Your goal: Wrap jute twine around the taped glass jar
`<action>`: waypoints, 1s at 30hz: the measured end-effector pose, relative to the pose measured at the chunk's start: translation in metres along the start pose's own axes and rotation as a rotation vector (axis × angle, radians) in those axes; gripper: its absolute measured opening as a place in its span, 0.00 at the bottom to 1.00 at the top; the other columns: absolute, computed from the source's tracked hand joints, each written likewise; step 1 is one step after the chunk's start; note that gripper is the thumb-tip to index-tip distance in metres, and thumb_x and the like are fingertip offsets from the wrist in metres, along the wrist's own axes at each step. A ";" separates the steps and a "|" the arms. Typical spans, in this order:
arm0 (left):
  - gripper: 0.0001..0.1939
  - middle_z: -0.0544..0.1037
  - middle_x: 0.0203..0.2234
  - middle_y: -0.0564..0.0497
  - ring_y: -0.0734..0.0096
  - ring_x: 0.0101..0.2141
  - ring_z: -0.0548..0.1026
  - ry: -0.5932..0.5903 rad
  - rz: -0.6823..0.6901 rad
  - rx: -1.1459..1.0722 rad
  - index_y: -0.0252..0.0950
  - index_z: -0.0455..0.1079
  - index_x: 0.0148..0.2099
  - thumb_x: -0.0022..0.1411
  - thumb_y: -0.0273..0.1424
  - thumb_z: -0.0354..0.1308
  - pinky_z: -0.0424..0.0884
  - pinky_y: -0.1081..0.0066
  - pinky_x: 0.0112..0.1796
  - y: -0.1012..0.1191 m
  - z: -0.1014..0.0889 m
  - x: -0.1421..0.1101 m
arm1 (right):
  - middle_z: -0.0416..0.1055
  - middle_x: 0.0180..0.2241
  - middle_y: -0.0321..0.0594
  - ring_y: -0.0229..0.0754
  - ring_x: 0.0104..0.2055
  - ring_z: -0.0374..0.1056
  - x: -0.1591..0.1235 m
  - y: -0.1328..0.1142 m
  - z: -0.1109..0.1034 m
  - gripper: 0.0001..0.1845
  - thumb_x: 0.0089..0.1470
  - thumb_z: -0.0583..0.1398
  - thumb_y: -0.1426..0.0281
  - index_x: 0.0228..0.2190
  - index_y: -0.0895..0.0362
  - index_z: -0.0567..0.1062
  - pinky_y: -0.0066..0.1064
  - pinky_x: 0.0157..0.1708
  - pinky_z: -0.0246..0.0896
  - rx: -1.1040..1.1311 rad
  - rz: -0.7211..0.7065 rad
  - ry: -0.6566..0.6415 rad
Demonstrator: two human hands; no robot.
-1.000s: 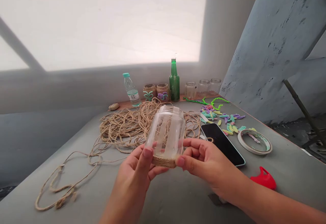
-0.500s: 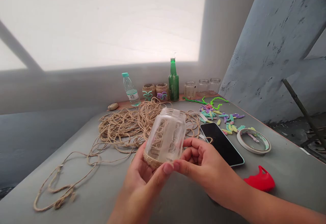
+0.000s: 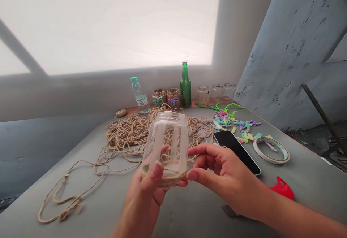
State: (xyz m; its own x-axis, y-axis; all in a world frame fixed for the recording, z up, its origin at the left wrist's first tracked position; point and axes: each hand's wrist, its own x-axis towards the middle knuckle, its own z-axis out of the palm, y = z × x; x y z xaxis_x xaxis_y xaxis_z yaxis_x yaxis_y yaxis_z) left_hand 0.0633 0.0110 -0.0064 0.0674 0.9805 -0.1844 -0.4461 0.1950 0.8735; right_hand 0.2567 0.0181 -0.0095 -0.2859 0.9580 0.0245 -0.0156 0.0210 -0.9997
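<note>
A clear glass jar point(image 3: 181, 147) is held tilted above the table, mouth away from me. Strips of pale tape run up its side, and a band of jute twine point(image 3: 173, 181) wraps its base. My left hand point(image 3: 145, 194) closes around the lower left of the jar, thumb on the near side. At the jar's lower right, my right hand point(image 3: 230, 176) has its thumb and fingers curled at the twine band; the strand inside that hand is mostly hidden. Behind the jar lies a tangled twine pile point(image 3: 124, 133), with a loose strand reaching left.
A phone point(image 3: 233, 146), tape roll point(image 3: 271, 150) and red tool point(image 3: 283, 189) lie to the right. Behind are colourful fuzzy pieces point(image 3: 246, 126), a green bottle point(image 3: 185, 90), a water bottle point(image 3: 141, 97), two twine-wrapped jars point(image 3: 173, 99) and several clear jars point(image 3: 203, 95).
The jar turned and tilted, then shifted left and slightly lower. My left hand changed its hold around the base, its thumb moving right and then back left. My right hand stayed near the twine band.
</note>
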 end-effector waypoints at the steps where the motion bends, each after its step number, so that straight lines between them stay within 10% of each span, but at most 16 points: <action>1: 0.35 0.89 0.36 0.43 0.53 0.31 0.86 0.006 0.002 -0.003 0.37 0.74 0.59 0.55 0.50 0.74 0.81 0.58 0.41 0.000 0.000 0.001 | 0.81 0.34 0.35 0.42 0.39 0.72 0.000 0.000 -0.001 0.25 0.57 0.73 0.54 0.50 0.53 0.78 0.35 0.42 0.62 -0.026 -0.007 0.005; 19: 0.25 0.87 0.36 0.42 0.53 0.34 0.82 -0.196 -0.068 -0.103 0.38 0.81 0.54 0.66 0.51 0.62 0.80 0.55 0.40 -0.002 -0.004 -0.001 | 0.80 0.36 0.34 0.42 0.41 0.74 0.002 -0.002 -0.003 0.22 0.52 0.78 0.63 0.42 0.53 0.75 0.34 0.44 0.67 0.078 -0.030 0.025; 30: 0.29 0.87 0.40 0.40 0.56 0.35 0.81 -0.350 -0.184 -0.207 0.36 0.84 0.51 0.67 0.54 0.58 0.81 0.61 0.40 -0.003 0.000 -0.002 | 0.79 0.55 0.42 0.35 0.38 0.74 0.005 -0.001 0.000 0.36 0.54 0.77 0.69 0.60 0.49 0.74 0.32 0.46 0.72 0.383 0.000 -0.065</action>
State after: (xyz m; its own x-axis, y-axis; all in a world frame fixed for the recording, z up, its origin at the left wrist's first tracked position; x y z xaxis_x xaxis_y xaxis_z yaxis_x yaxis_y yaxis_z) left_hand 0.0645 0.0082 -0.0085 0.4445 0.8857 -0.1338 -0.5655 0.3933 0.7249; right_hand 0.2553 0.0232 -0.0083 -0.3459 0.9375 0.0374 -0.3689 -0.0992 -0.9242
